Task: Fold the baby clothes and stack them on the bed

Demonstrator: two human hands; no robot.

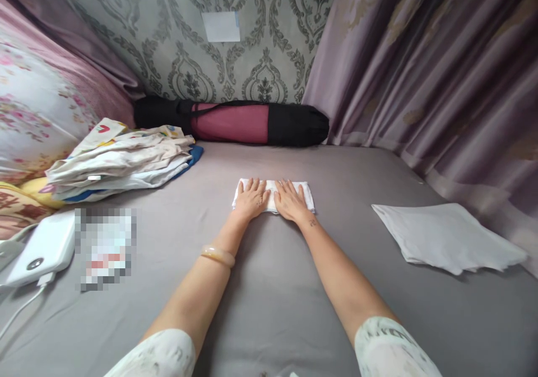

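A small white folded cloth (271, 186) lies flat on the grey bed sheet (269, 276), in the middle of the head view. My left hand (252, 199) rests palm down on its left half, fingers stretched out and pointing away from me. On the right half, my right hand (291, 200) lies the same way, with its thumb a little apart from the left one. Both hands press on top of the cloth without gripping it. Parts of the cloth are hidden under the palms.
A pile of folded clothes (121, 158) sits at left, near a white power bank (44, 248) with a cable and a blurred item (107, 248). Another white folded cloth (445, 234) lies at right. A black and red long bag (229, 124) runs along the wall between curtains (390, 57).
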